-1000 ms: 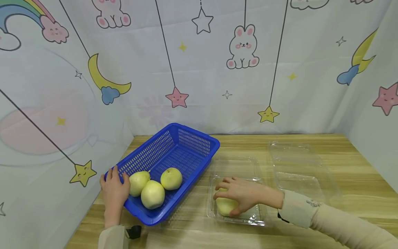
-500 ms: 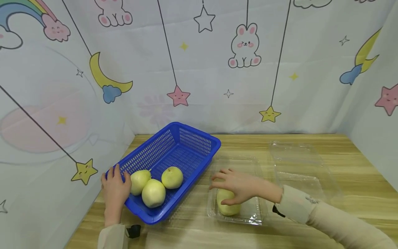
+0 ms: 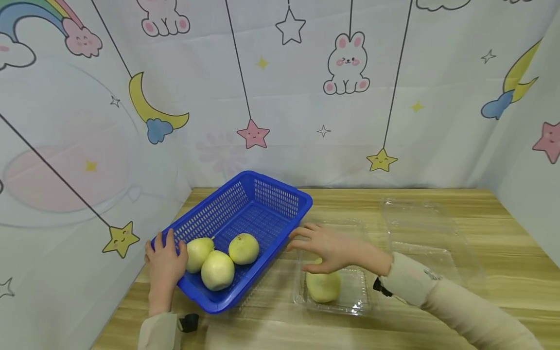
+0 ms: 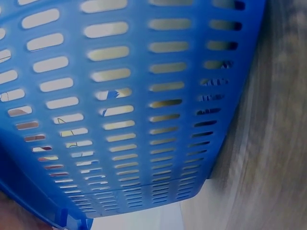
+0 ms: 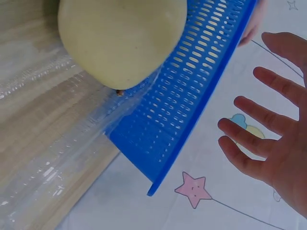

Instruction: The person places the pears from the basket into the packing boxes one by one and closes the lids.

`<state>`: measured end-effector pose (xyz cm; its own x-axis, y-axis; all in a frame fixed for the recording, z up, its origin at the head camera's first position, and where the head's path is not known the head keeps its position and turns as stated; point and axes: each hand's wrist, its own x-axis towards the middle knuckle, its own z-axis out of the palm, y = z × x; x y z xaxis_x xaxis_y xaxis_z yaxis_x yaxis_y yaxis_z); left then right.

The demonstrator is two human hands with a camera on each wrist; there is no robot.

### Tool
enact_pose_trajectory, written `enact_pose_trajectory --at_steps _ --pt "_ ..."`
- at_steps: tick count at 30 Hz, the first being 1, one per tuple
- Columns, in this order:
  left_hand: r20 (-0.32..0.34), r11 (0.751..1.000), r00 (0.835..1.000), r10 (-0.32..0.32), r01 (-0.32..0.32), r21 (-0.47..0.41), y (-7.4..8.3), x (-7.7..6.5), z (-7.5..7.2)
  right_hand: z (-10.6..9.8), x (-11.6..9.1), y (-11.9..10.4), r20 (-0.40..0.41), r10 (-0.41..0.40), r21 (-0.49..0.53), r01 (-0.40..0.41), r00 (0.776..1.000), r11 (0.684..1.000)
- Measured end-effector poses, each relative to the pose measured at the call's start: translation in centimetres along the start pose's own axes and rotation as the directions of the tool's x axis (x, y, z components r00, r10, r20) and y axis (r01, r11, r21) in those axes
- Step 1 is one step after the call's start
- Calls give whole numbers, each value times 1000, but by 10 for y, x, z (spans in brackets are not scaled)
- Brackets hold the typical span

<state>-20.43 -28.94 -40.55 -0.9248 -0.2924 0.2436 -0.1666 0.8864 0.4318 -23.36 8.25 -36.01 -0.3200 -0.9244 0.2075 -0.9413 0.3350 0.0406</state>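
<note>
My left hand (image 3: 166, 262) grips the near-left rim of a blue plastic basket (image 3: 271, 214), fingers over the edge and thumb on the inner side. Three pale yellow-green pears (image 3: 218, 271) lie in the basket's near end. My right hand (image 3: 330, 248) holds nothing; in the right wrist view its fingers are spread. It hovers over a clear plastic clamshell box (image 3: 356, 291), where a single pear (image 3: 323, 287) sits in the left part of the tray. In the right wrist view that pear (image 5: 122, 40) is apart from the fingers. The left wrist view shows the basket's slotted wall (image 4: 139, 110).
A second clear plastic box (image 3: 422, 253), also with its lid open, stands on the right of the wooden table (image 3: 494, 233). A white cloth (image 3: 280, 160) printed with stars and rabbits hangs behind and at both sides.
My right hand has let go of the pear in the clear box and risen up and leftward toward the basket. The left hand keeps its place on the rim.
</note>
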Motion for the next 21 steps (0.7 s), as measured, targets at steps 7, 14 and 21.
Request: enact_pose_trajectory --at_steps 7,14,21 --pt "13 1000 1000 -6 6 2 1 0 0 -4 5 2 -24 11 15 -11 1000 1000" --pt "8 1000 1000 -3 3 -3 0 0 0 -5 11 2 -23 20 -2 -21 1000 1000" --pt "4 1000 1000 -12 12 -8 0 0 1 -8 20 4 -71 7 -1 -7 997 1000"
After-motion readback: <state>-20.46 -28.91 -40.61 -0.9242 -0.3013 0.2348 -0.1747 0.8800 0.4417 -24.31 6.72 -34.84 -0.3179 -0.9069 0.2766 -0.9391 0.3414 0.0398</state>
